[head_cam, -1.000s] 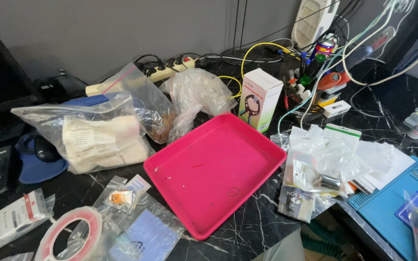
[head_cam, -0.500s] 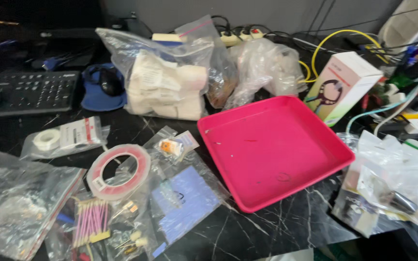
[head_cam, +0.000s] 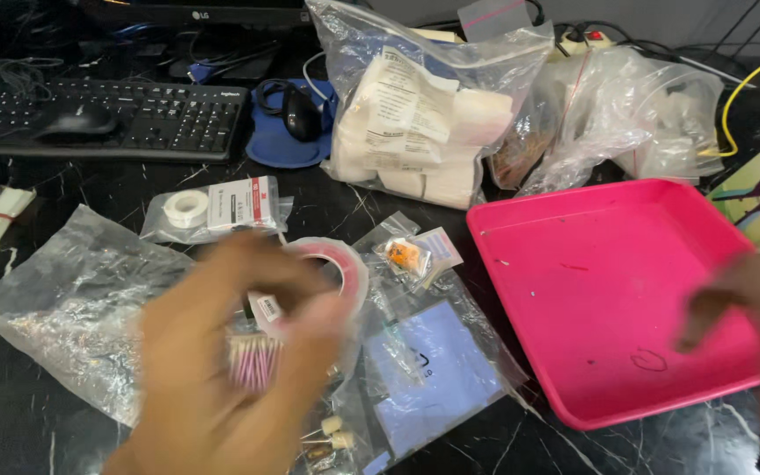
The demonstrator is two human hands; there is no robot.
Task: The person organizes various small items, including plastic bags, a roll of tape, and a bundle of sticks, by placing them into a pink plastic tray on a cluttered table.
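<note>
Two hands blurred | left hand (head_cam: 222, 369) over tape roll (head_cam: 332, 268), grip unclear | right hand (head_cam: 749, 308) perhaps open above pink tray (head_cam: 609, 220)

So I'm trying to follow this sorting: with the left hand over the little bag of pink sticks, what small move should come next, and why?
Probably close the left hand on the small bag of pink sticks and lift it clear. The hand is blurred right over it, the bag lies among other packets, and the pink tray beside it is nearly bare. Whether the fingers already grip it cannot be told.
</note>
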